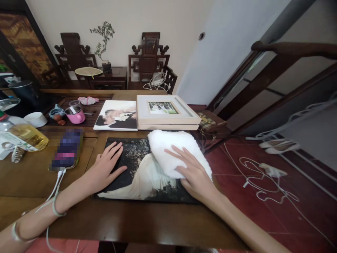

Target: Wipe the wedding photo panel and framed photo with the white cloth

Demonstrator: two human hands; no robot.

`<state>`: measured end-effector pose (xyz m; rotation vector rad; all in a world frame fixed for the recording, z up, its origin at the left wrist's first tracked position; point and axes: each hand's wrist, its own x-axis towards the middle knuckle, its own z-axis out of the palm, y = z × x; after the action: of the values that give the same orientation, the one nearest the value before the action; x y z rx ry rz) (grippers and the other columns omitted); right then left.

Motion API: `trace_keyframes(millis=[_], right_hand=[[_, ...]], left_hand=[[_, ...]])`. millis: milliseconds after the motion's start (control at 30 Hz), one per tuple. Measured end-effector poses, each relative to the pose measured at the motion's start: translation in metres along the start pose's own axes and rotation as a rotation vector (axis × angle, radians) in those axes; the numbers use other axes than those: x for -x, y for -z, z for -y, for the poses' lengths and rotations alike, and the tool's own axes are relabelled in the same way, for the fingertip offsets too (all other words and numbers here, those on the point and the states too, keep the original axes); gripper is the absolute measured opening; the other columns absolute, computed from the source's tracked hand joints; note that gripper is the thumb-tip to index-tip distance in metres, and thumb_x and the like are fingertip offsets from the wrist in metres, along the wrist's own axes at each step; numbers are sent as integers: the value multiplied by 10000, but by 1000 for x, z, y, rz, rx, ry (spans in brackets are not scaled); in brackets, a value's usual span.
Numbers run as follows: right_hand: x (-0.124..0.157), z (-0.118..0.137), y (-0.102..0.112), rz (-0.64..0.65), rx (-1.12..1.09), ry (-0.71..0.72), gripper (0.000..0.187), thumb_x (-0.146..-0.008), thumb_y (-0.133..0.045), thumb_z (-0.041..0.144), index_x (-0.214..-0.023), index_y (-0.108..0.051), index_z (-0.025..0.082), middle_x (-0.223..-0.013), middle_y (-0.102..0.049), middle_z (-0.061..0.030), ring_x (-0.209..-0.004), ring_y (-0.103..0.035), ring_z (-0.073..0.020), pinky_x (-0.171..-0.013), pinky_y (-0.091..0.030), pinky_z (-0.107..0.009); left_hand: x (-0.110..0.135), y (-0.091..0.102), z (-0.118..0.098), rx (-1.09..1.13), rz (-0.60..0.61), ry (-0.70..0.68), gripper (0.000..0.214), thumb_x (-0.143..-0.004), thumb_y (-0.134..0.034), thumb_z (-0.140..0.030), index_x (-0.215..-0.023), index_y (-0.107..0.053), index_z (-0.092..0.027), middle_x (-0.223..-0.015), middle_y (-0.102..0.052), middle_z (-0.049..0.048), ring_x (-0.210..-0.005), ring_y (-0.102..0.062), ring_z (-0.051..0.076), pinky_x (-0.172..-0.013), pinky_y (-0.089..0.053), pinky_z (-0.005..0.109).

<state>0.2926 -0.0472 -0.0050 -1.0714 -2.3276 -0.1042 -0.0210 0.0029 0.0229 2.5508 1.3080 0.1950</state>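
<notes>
A person's right hand presses a folded white towel flat-palmed, fingers spread, onto a large dark photo print on the wooden table, wiping apparently under way, while the open left hand steadies its left edge.

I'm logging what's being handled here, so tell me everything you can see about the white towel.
The white towel looks soft and fluffy, like terry cloth, folded into a thick pad. It lies on the upper right part of a large dark photo print that rests flat on the wooden table. The right hand presses flat on its near edge, fingers spread; the left hand rests on the print, apart from the towel. It looks clean.
</notes>
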Motion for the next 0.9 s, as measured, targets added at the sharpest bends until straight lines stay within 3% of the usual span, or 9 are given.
trace_keyframes(millis=[133,333,533,633,767,900], right_hand=[[-3,1,1,6,36,16,370,-562,-357,-105,-730,-539,169,-1345,-521,-217,-1369,-281,-329,-1025,-340,-648],[-9,-4,13,-57,196,45,320,-696,-396,-112,-702,-566,159,-1314,-538,-244,-1352,-297,-356,-976,-409,-633],[-17,-18,8,136,156,-3,480,-574,-341,-148,-830,-628,139,-1374,-491,-202,-1372,-214,-353,-1006,-345,-676],[-5,1,15,165,77,-21,475,-581,-353,-135,-811,-639,167,-1402,-475,-146,-1381,-208,-327,-1045,-308,-658],[20,49,41,206,-2,28,331,-707,-447,-47,-696,-630,228,-1410,-480,-26,-1386,-218,-287,-1107,-284,-560],[30,72,57,228,-4,129,279,-726,-469,2,-599,-578,226,-1396,-499,-28,-1376,-252,-296,-1122,-299,-488]], left_hand=[[-1,-3,5,41,-22,5,639,-951,-355,-513,-1480,-201,-189,-1563,-166,130,-1440,-105,296,-1077,-253,598],[1,-8,3,52,-91,25,580,-972,-313,-453,-1481,-189,-205,-1556,-192,138,-1433,-157,289,-1076,-272,558],[-1,-8,4,92,-114,31,492,-994,-214,-278,-1481,-192,-210,-1556,-196,124,-1433,-168,260,-1089,-251,542],[-2,-8,5,106,-123,29,490,-991,-222,-277,-1476,-206,-212,-1553,-205,127,-1432,-168,265,-1087,-249,551],[-2,-9,5,102,-129,23,492,-989,-233,-282,-1473,-217,-194,-1551,-207,136,-1431,-173,263,-1094,-241,546],[-3,-9,5,88,-114,36,496,-983,-234,-301,-1456,-261,-152,-1550,-203,146,-1432,-166,268,-1097,-241,543]])
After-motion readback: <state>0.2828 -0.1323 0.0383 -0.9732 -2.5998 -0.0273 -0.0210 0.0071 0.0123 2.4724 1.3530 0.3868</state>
